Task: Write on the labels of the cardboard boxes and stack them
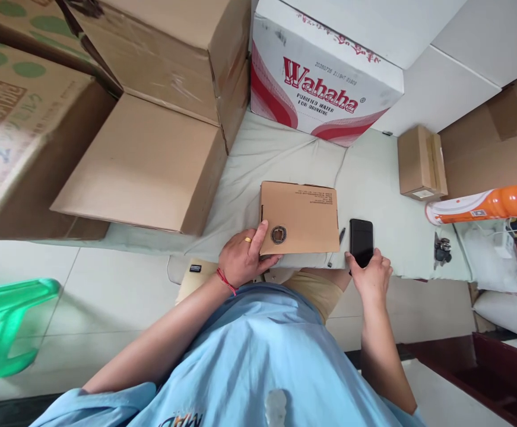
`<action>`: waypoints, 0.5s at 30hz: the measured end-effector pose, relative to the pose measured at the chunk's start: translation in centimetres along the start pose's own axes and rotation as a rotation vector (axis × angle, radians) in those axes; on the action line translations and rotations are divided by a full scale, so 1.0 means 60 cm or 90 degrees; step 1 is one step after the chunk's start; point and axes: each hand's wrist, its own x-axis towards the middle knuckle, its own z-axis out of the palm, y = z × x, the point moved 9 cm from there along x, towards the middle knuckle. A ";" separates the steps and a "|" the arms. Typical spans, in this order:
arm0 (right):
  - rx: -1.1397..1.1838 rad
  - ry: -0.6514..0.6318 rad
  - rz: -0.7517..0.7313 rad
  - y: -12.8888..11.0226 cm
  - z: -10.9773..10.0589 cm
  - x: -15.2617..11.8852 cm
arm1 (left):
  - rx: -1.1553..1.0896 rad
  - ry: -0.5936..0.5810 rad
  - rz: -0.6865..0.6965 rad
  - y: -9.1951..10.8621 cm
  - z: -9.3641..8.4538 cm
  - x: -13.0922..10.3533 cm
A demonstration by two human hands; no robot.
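A small brown cardboard box (303,213) with a round dark emblem and fine print lies on the cloth-covered table near my body. My left hand (244,256), with a ring and a red cord at the wrist, holds the box's near left corner, thumb on the top and fingers along the near edge. To the right lies a black smartphone (361,240), its dark screen facing up. My right hand (373,274) grips the phone's near end between thumb and fingers. A dark pen (342,235) sits between box and phone.
Large cartons (151,160) are stacked on the left, and a white-and-red Wahaha carton (320,83) stands at the back. On the right are a small box (421,163), an orange bottle (489,203) and keys (442,250). A green stool (9,320) stands on the left floor.
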 end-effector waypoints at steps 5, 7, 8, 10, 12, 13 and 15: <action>0.090 -0.025 0.055 0.012 -0.007 0.033 | -0.025 -0.025 -0.008 -0.003 0.006 -0.005; 0.109 -0.019 0.062 0.016 -0.015 0.036 | -0.030 -0.031 -0.004 -0.002 0.007 -0.005; 0.117 -0.021 0.066 0.018 -0.018 0.034 | -0.028 -0.031 -0.003 -0.001 0.007 -0.005; 0.137 -0.024 0.073 0.017 -0.024 0.026 | -0.016 -0.029 0.000 -0.001 0.005 -0.003; 0.165 -0.008 0.071 0.010 -0.034 0.011 | -0.005 -0.021 0.002 0.000 0.002 -0.001; 0.182 0.011 0.068 0.004 -0.042 0.001 | -0.001 -0.017 0.003 0.001 0.000 0.000; 0.217 0.051 0.055 -0.013 -0.059 -0.024 | 0.001 -0.007 0.008 0.002 -0.003 0.002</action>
